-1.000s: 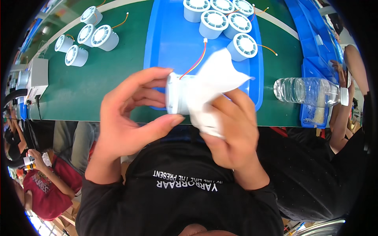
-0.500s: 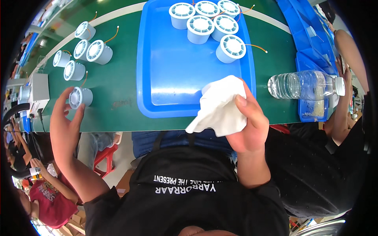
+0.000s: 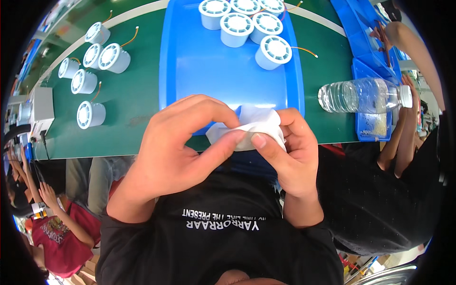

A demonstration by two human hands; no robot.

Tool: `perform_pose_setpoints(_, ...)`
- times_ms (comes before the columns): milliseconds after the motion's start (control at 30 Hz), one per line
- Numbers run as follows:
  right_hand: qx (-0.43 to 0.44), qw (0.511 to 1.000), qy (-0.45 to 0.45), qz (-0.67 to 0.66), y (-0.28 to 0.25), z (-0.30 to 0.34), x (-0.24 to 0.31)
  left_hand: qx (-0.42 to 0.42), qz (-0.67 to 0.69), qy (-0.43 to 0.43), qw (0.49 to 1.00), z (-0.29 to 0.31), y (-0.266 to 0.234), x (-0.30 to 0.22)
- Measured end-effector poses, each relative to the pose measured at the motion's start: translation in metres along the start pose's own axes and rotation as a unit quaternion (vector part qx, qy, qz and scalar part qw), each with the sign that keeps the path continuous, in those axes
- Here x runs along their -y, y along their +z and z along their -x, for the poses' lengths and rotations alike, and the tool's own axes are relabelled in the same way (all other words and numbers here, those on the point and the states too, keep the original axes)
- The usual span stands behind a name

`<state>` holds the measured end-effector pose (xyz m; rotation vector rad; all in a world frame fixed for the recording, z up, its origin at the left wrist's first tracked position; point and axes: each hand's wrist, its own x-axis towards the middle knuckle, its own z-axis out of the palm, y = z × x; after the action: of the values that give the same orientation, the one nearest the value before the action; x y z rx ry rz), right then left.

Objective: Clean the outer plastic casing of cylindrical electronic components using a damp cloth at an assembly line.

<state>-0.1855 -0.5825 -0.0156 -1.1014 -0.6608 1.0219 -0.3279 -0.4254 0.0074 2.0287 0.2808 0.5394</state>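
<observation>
At the near edge of the green table (image 3: 133,102), before the wearer's chest, both hands meet on one crumpled white cloth (image 3: 261,124). The left hand (image 3: 187,145) pinches it between thumb and forefinger; the right hand (image 3: 297,149) grips its other side, thumb on top. Whether the folds conceal anything cannot be told.

Half a second ago the left hand was at the nearest pale cylindrical unit (image 3: 91,115) on the left; it has since let go and joined the right hand at the cloth. The unit stays where it was set, its wire standing up behind. Judged from this, work on that piece is probably finished, and the cloth is being rearranged.

Farther out, five more units (image 3: 114,58) stand beyond it, while six capped units (image 3: 236,35) stand in the far part of the blue tray (image 3: 204,80). The hands and cloth hide part of its near rim; no object blocks the way to its units. To the right, a clear bottle (image 3: 358,96) lies on its side, well apart from the hands.
</observation>
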Motion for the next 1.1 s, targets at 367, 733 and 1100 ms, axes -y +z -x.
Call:
perform_pose_setpoints(367,0.124,0.985,0.01,0.116,-0.012,0.007,-0.001,0.067,0.311,-0.206,0.925,0.003,-0.009,-0.024)
perform_pose_setpoints(733,0.106,0.897,-0.131,0.408,0.003,0.004,0.033,0.028,0.265,-0.197,0.944,-0.021,-0.024,-0.043)
perform_pose_setpoints(1100,0.021,0.984,-0.038,-0.172,0.013,0.024,0.036,0.078,0.536,-0.333,0.772,-0.02,0.009,0.015)
